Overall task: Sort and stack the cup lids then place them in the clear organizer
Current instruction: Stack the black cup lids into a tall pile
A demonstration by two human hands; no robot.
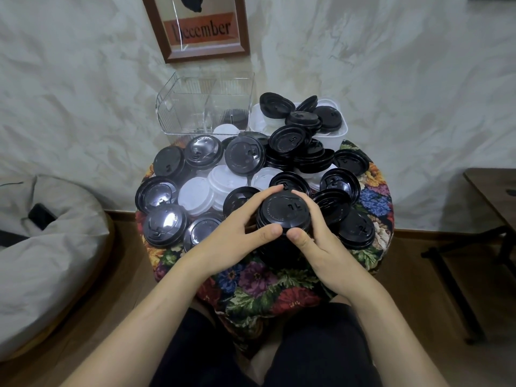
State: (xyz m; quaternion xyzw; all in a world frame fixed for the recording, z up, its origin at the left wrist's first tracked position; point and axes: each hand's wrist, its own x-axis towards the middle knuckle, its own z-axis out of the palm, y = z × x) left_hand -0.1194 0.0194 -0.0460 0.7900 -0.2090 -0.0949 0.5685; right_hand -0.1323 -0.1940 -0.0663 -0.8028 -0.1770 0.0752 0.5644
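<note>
Head view: both hands, left (237, 227) and right (315, 233), grip a stack of black lids (282, 215) from either side. Loose lids (195, 196) cover the bench (268, 283) before the clear organizer (181, 113).

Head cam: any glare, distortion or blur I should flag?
Head view: glare patches on the glossy black lids at left; wide-angle distortion tilts the framed December sign; clear organizer reads low-contrast against the wall; held black lid stack is sharp, its lower side lost in shadow.
</note>
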